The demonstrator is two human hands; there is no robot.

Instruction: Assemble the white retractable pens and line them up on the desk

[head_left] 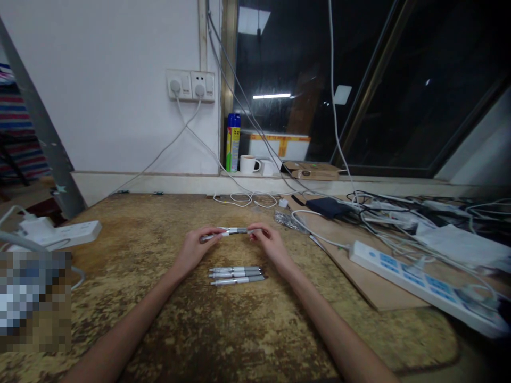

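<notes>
A white-and-grey pen (233,232) is held roughly level above the wooden table. My left hand (194,246) is closed around its left part. My right hand (271,246) pinches at the grey right end, the fingertips partly covering it. Another pen may lie right behind it, but I cannot tell. Nearer to me, between my forearms, several similar pens (237,280) lie side by side on the table, grey ends to the right.
The worn tabletop (223,340) carries a white power strip (419,284) and a brown board (383,298) under tangled cables (383,223) at the right. Another power strip (80,234) is at the left. A spray can (233,143) and mug (248,164) stand on the windowsill.
</notes>
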